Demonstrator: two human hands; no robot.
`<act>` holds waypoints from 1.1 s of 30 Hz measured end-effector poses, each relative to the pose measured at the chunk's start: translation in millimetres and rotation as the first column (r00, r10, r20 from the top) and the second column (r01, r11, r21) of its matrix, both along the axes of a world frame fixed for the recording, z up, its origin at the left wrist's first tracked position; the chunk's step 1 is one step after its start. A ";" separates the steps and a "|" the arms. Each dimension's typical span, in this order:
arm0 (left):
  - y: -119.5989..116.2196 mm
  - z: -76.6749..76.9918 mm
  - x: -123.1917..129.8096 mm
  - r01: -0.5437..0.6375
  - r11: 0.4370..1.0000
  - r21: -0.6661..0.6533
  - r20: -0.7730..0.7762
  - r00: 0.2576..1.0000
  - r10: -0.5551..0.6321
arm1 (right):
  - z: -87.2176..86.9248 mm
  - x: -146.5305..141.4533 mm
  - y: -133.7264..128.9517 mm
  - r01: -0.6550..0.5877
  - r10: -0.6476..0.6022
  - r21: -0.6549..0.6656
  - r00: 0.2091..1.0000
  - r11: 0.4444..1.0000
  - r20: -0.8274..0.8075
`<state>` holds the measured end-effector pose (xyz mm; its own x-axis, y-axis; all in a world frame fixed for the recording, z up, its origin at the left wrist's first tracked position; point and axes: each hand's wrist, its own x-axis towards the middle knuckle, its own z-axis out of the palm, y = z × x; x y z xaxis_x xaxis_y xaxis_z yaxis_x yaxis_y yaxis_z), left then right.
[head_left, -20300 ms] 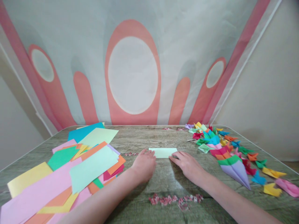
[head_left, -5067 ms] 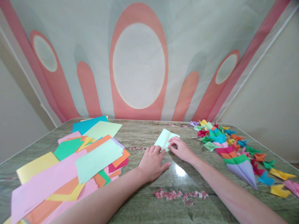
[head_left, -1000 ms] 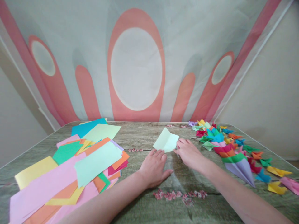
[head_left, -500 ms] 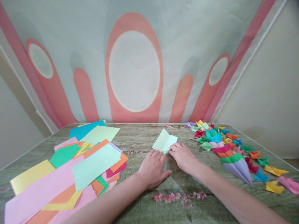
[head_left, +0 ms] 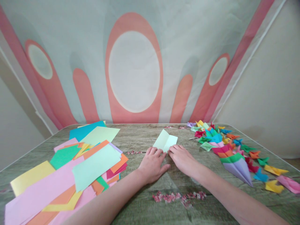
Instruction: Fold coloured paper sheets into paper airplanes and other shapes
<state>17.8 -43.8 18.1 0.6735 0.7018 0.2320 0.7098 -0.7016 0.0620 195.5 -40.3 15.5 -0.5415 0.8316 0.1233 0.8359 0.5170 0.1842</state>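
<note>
A small pale green sheet of paper (head_left: 165,141) lies on the table in front of me, with a crease running up its middle and its right part slightly raised. My left hand (head_left: 152,164) rests flat at its near left edge, fingertips on the paper and thumb stretched out to the right. At the near right edge my right hand (head_left: 181,157) has its fingers curled and pinching the paper. The near edge of the sheet is partly hidden under my fingers.
To the left spreads a loose pile of coloured paper sheets (head_left: 93,168). Many small folded paper shapes lie on the right, around a nested stack of folded papers with a lilac one (head_left: 237,170) in front. A printed backdrop (head_left: 134,72) hangs behind the wood-patterned table (head_left: 138,203).
My right hand has shifted slightly left along the paper's near edge, closer to my left hand. My left hand has moved a little toward the paper's left side.
</note>
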 end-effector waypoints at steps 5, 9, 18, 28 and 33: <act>0.7 3.7 -2.2 -0.003 0.998 0.055 -0.008 1.000 0.003 | 3.2 0.4 0.4 0.008 -0.007 -0.040 1.000 0.999 0.007; 0.4 5.2 -5.2 0.006 0.996 0.086 -0.028 1.000 -0.004 | 3.9 0.5 0.0 0.016 -0.016 -0.039 1.000 0.999 0.011; 5.4 6.4 -12.0 0.068 0.995 0.076 0.014 0.997 -0.069 | 3.0 -0.1 -1.1 0.027 -0.027 -0.037 1.000 0.999 -0.007; 44.1 -10.5 -34.6 0.038 0.996 0.078 0.234 0.971 -0.055 | -1.5 -1.2 -4.0 0.023 -0.023 -0.001 0.999 1.000 -0.034; 55.7 -18.5 -37.0 -0.006 0.994 0.105 0.301 0.953 -0.026 | -2.7 -2.6 -4.8 0.031 -0.031 -0.003 0.999 1.000 -0.029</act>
<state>-19.1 11.9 -0.3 0.5680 0.6567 0.4961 0.6621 -0.7227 0.1985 192.9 -45.1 12.8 -0.5112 0.8486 0.1363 0.8568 0.4909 0.1578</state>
